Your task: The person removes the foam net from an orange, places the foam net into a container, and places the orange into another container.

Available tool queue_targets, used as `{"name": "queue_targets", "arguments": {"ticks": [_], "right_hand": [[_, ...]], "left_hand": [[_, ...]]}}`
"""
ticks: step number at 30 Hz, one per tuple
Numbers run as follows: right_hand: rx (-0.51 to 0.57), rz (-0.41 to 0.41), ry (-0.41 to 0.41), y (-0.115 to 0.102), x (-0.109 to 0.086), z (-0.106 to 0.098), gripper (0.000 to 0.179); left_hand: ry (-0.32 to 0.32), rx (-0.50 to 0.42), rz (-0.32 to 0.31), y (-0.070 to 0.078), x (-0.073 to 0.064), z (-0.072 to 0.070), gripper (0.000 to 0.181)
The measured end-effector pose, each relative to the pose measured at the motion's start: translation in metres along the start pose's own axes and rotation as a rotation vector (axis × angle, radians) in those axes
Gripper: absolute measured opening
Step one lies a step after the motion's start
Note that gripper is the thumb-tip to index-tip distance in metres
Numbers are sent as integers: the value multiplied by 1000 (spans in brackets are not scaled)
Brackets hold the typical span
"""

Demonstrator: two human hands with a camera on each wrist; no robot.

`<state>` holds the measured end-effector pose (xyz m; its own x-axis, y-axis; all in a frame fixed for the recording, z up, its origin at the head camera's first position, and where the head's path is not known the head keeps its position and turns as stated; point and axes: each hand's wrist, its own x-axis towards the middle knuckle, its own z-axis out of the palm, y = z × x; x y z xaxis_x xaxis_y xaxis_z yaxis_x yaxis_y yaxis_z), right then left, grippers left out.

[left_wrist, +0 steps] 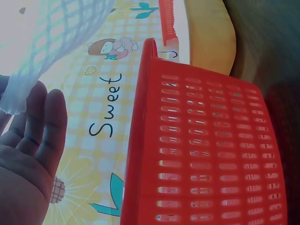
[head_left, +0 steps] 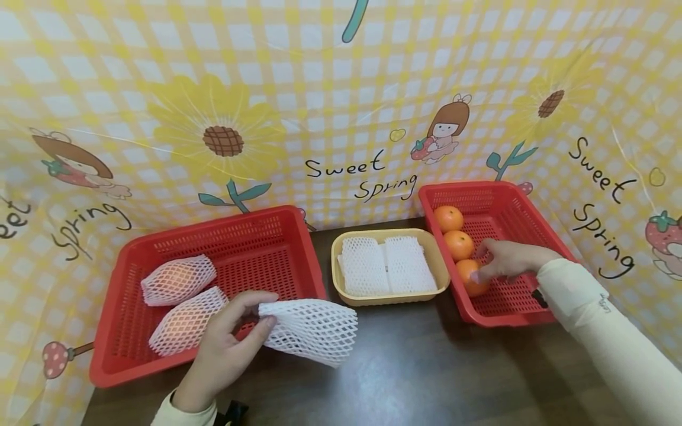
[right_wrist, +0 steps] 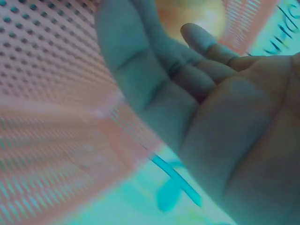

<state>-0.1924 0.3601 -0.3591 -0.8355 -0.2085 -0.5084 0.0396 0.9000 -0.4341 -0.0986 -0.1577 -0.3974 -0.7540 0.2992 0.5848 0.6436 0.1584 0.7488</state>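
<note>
Firstly, left hand (head_left: pixel 229 349): thumb and fingers pinching one end of a white foam-net sleeve (head_left: pixel 314 331), held above the tabletop (head_left: pixel 405 361) by the near right corner of a red plastic basket (head_left: pixel 307 254); sleeve likely near-weightless, soft, stretchy, easily torn, best taken by the rim of its mouth. In that basket: two net-wrapped fruits (head_left: pixel 186 322), side by side at left. Beside it, a yellow tray (head_left: pixel 389 300) with two piles of foam nets (head_left: pixel 364 266). At right, a second red basket (head_left: pixel 506 321): three oranges (head_left: pixel 457 244) along its left wall; probably firm, modestly heavy, smooth, best cupped round the middle. Right hand (head_left: pixel 514 260): thumb and fingers parted at the nearest orange (head_left: pixel 465 273); firm contact cannot be told. Behind all, yellow checked cloth (head_left: pixel 319 118).
</note>
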Motion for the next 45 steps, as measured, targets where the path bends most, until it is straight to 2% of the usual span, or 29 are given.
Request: {"name": "queue_targets", "arguments": {"ticks": [3,5,7,9,12,14,16,18,21,23,25,28,32,34,36,38,41,43,45], "right_hand": [[-82,-34,158,-15,-14,-3,68],[-89,-78,265,-33,-27,-1,57],[-42,-162,340,-54,-39,6,42],[27,-297,374,-76,-51,18,27],[92,-575,341,-108,-60,43,9],[116,-738,270,-126,-62,62,7],[123,-855,180,-143,-60,81,7],[143,-921,86,-156,-54,99,11],[197,-998,-12,-169,-44,120,18],[240,-1039,-15,-174,-37,130,22],[277,-1055,48,-176,-31,136,27],[363,-969,215,-176,-24,138,30],[585,-727,474,-176,-12,131,27],[698,-602,589,-177,-2,127,27],[780,-502,677,-176,11,123,29],[823,-428,713,-175,25,120,31],[785,-337,705,-171,47,117,34],[698,-290,658,-169,62,118,35],[537,-251,607,-168,77,120,36]], "left_hand": [[1,17,6,0,0,3,54],[-14,31,-11,1,1,4,53],[-38,54,-35,2,2,5,53],[-76,74,-71,4,4,8,53],[-156,97,-136,7,8,13,54],[-216,101,-180,9,11,18,54],[-271,99,-216,11,15,24,56],[-306,95,-228,13,18,31,56],[-323,85,-225,16,21,39,56],[-316,85,-209,17,23,43,56],[-297,81,-195,17,25,45,55],[-232,68,-205,15,26,45,56],[-155,-3,-253,13,27,44,63],[-162,-25,-269,13,27,45,63],[-199,-16,-283,12,27,46,58],[-255,3,-301,13,28,49,47],[-343,19,-327,16,30,53,34],[-379,22,-336,17,30,54,30],[-398,22,-332,18,29,55,30]]}}
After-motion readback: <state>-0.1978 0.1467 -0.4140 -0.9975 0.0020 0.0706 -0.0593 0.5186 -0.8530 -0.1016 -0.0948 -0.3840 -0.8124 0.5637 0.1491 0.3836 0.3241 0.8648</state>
